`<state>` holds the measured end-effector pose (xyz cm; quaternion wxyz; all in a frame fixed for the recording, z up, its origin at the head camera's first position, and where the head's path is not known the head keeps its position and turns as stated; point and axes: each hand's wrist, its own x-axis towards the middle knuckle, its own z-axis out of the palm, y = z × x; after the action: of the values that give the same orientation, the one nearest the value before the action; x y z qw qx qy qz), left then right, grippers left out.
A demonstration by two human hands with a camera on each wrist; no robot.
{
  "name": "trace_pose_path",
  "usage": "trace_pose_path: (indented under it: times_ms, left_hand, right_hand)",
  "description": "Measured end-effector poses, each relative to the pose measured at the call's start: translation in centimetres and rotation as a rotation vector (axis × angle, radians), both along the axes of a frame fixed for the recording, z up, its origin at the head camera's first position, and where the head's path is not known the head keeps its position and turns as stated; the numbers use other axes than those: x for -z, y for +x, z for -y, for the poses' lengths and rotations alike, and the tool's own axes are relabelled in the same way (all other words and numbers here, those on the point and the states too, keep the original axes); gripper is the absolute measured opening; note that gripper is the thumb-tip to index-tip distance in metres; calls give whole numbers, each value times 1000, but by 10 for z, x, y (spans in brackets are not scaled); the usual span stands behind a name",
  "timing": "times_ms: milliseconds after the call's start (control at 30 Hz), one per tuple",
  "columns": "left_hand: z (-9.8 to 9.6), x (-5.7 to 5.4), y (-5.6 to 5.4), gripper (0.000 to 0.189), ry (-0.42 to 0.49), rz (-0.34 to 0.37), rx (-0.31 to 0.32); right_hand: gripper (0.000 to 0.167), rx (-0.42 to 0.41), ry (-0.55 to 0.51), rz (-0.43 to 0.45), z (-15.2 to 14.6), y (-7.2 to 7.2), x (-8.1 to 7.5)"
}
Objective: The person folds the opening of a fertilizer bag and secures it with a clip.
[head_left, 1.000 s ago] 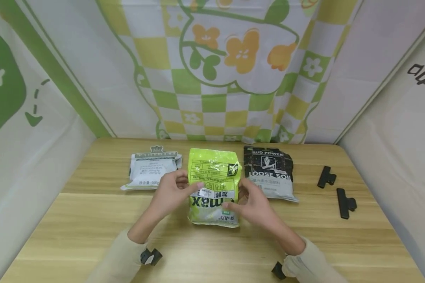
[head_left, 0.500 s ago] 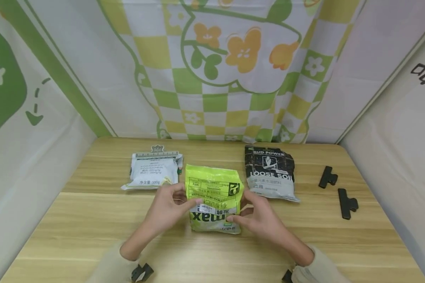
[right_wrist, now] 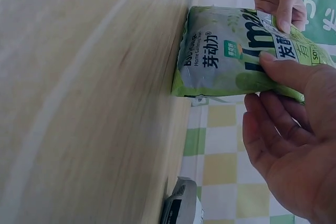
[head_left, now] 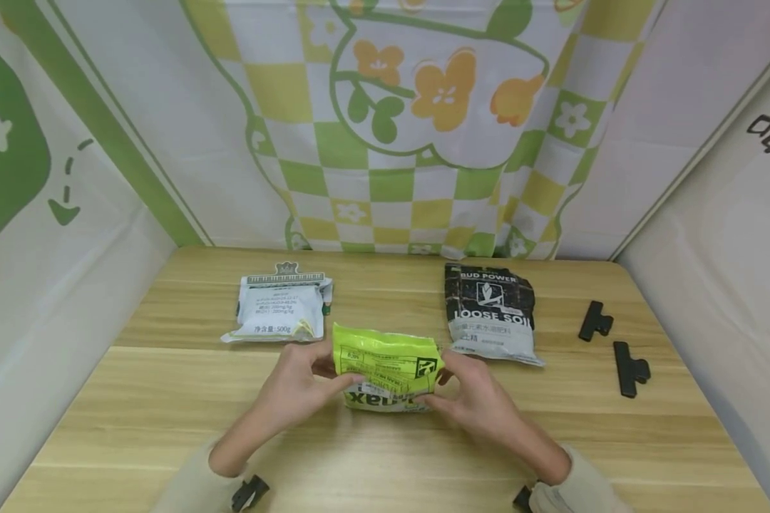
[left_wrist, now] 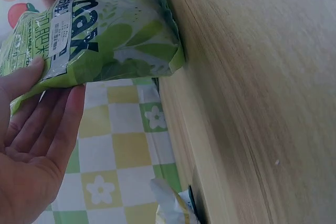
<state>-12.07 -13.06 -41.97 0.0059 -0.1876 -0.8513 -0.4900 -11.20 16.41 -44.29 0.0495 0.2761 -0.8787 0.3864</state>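
A green and pale grey fertilizer bag (head_left: 388, 353) stands near the middle of the table, its printing upside down in the head view. My left hand (head_left: 301, 381) pinches its left edge, thumb on the printed face and fingers behind. On the opposite edge, my right hand (head_left: 481, 388) grips the bag the same way. In the left wrist view the lower end of the bag (left_wrist: 126, 40) meets the tabletop. From the right wrist, the bag (right_wrist: 226, 56) also appears upright on the wood, with my right thumb across its front.
Behind on the left lies a white bag (head_left: 276, 313) with a crown-topped clip (head_left: 285, 278) across its top. A black and grey LOOSE SOIL bag (head_left: 490, 313) lies at back right. Two black clips (head_left: 594, 321) rest farther right on the wooden table (head_left: 167, 399). A patterned curtain hangs behind.
The green bag has come nearer to me and tipped from showing its full face to a more upright stance. Both hands moved with it, keeping hold. The other bags and clips stayed put.
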Motion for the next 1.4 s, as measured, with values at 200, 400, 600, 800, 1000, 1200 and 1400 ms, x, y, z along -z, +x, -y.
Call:
trace_pose_path:
  times_ms: [200, 400, 600, 800, 1000, 1200, 1400]
  left_hand:
    - [3, 0, 1, 31, -38, -27, 52]
    - [6, 0, -3, 32, -66, -118, 89]
    - [8, 1, -4, 37, -70, -179, 128]
    - [10, 2, -5, 44, -114, -174, 139]
    - [1, 7, -8, 47, -78, -47, 122]
    - [-12, 7, -12, 47, 28, 69, 134]
    - [-18, 4, -15, 46, 126, 112, 164]
  right_hand:
    - [43, -26, 32, 9, -3, 2, -3]
    - [52, -40, 15, 126, -6, -1, -4]
    - [83, -52, -55, 230, -2, -7, -4]
    - [77, -69, -119, 186, 4, -9, -6]
    - [73, -60, -128, 190, 8, -11, -10]
    - [80, -25, -152, 234, 13, -11, -15]
    - [71, -11, -190, 195, 17, -12, -13]
